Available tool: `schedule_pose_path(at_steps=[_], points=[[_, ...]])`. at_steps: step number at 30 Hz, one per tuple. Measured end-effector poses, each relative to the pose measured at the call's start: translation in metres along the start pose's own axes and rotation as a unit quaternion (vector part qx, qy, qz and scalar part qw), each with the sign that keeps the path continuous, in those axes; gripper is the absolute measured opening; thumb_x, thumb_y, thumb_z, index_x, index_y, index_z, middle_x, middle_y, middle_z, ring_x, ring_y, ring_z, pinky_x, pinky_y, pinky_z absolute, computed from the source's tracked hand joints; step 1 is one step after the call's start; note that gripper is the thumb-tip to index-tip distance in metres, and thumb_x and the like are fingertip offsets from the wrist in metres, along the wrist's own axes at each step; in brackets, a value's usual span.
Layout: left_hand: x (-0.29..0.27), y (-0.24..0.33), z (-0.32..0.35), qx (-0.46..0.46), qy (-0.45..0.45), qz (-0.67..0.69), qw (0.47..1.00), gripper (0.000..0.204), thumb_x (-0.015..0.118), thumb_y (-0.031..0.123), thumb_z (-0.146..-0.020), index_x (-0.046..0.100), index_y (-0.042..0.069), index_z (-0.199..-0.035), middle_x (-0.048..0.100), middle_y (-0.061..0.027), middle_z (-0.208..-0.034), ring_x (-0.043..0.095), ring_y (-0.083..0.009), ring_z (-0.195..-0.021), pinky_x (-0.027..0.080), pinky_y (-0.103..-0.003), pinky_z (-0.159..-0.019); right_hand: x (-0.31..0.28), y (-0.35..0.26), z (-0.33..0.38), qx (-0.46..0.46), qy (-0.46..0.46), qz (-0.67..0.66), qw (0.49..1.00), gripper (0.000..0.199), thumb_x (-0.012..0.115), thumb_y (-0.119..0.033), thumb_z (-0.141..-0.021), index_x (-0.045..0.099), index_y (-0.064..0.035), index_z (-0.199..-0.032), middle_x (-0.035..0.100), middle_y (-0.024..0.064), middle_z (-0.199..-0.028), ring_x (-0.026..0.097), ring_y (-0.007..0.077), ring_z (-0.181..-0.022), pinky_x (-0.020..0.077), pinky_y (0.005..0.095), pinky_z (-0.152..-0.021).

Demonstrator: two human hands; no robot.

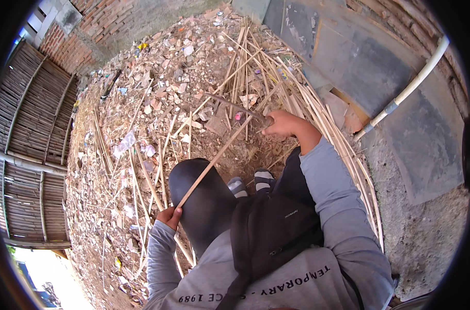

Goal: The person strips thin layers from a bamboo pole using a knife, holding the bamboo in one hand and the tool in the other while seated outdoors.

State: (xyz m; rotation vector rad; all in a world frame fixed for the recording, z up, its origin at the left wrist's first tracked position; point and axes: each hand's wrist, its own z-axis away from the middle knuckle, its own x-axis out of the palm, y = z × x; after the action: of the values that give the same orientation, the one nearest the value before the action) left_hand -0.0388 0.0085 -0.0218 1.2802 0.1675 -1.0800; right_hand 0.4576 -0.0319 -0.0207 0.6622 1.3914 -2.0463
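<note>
My left hand (169,218) is closed round the near end of a thin bamboo strip (214,162). The strip slants up and to the right across my left knee. In my closed right hand (282,124) is the handle of a long knife with a dark, narrow blade (232,105), which points to the upper left. Blade and strip cross just left of my right hand; whether they touch I cannot tell. My right fingers hide most of the handle.
Long bamboo strips (343,139) lie bundled along my right, with more strips (240,67) piled ahead. Rubble and litter (157,98) cover the ground. Dark panels (366,67) and a pale pipe (410,88) stand at right, a woven bamboo wall (33,103) at left.
</note>
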Motion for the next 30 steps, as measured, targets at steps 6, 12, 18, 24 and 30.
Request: schedule_pose_path(at_steps=[6, 12, 18, 24, 30], points=[[0.000, 0.014, 0.005, -0.018, 0.003, -0.026, 0.999, 0.045, 0.056, 0.038, -0.093, 0.063, -0.006, -0.084, 0.054, -0.0053, -0.059, 0.047, -0.0118, -0.058, 0.040, -0.031, -0.055, 0.012, 0.007, -0.003, -0.009, 0.106, 0.077, 0.991, 0.050, 0.076, -0.035, -0.072, 0.062, -0.0009, -0.105, 0.064, 0.0143, -0.081, 0.062, 0.0269, -0.074, 0.0476, 0.0397, -0.067], [0.003, 0.016, 0.007, 0.007, 0.029, -0.050, 0.998, 0.044, 0.057, 0.038, -0.092, 0.064, -0.005, -0.085, 0.053, -0.0050, -0.057, 0.045, -0.0110, -0.056, 0.039, -0.032, -0.052, 0.016, -0.011, 0.009, -0.040, -0.009, -0.007, 0.999, 0.049, 0.076, -0.036, -0.070, 0.062, 0.0002, -0.099, 0.065, 0.0189, -0.087, 0.063, 0.0333, -0.084, 0.0478, 0.0417, -0.072], [0.005, 0.021, 0.010, 0.022, 0.047, -0.105, 0.993, 0.048, 0.056, 0.045, -0.091, 0.066, -0.002, -0.091, 0.061, -0.0112, -0.063, 0.056, -0.0184, -0.059, 0.045, -0.035, -0.057, 0.010, 0.009, -0.009, 0.061, 0.071, 0.030, 0.995, 0.052, 0.076, -0.038, -0.069, 0.063, -0.0007, -0.104, 0.065, 0.0206, -0.096, 0.062, 0.0345, -0.092, 0.0477, 0.0411, -0.077], [0.008, 0.007, 0.008, 0.040, 0.058, -0.108, 0.992, 0.050, 0.055, 0.046, -0.091, 0.065, -0.002, -0.092, 0.060, -0.0143, -0.062, 0.058, -0.0234, -0.058, 0.045, -0.037, -0.057, 0.025, -0.018, 0.003, -0.071, 0.001, 0.117, 0.991, 0.057, 0.075, -0.041, -0.069, 0.062, -0.0018, -0.109, 0.064, 0.0224, -0.099, 0.061, 0.0372, -0.096, 0.0475, 0.0426, -0.081], [0.006, 0.012, 0.006, 0.034, 0.052, -0.119, 0.991, 0.050, 0.054, 0.048, -0.090, 0.064, -0.002, -0.087, 0.057, -0.0151, -0.059, 0.057, -0.0253, -0.056, 0.044, -0.038, -0.056, 0.012, -0.001, -0.004, 0.018, 0.052, 0.078, 0.995, 0.049, 0.074, -0.038, -0.069, 0.064, -0.0022, -0.102, 0.066, 0.0201, -0.096, 0.062, 0.0356, -0.093, 0.0485, 0.0431, -0.081]])
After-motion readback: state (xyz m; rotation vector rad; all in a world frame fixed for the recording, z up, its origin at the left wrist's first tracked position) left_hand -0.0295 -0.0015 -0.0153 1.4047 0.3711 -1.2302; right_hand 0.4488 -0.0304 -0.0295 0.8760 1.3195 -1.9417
